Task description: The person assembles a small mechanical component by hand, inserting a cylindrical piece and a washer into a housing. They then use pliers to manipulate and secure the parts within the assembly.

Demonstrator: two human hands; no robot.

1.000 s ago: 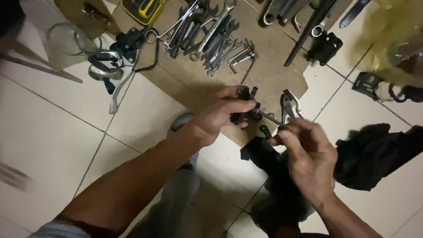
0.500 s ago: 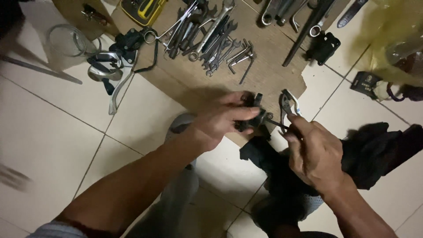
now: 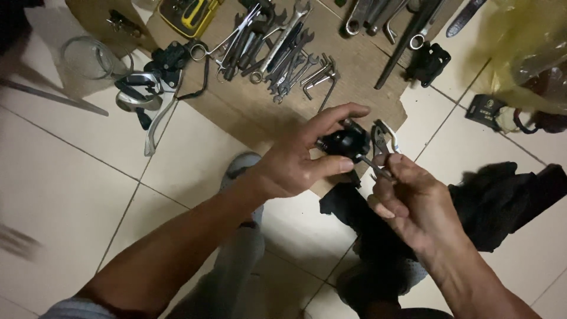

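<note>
Black metal part [image 3: 348, 142], small and rounded, sits at the centre of the view, held above the near edge of a sheet of cardboard [image 3: 248, 100] that lies on a pale tiled floor [image 3: 65, 177]. Left hand [image 3: 295, 162] closes on the part, thumb below and forefinger curved over its far side. Right hand [image 3: 413, 201] pinches a thin metal key [image 3: 373, 166] between thumb and fingers; the far tip of the key meets the near right side of the part. Pliers [image 3: 381, 139] lie on the cardboard just right of the part. Farther away, a loose pile of spanners [image 3: 277, 47] spreads across the cardboard, with a yellow case [image 3: 189, 13] to its far left. Silver brake levers [image 3: 147, 106] lie at the left edge of the cardboard. Black cloth [image 3: 508, 201] rests on the floor to the right, beside the right wrist. Yellow plastic bag [image 3: 525, 41] occupies the far right corner.
</note>
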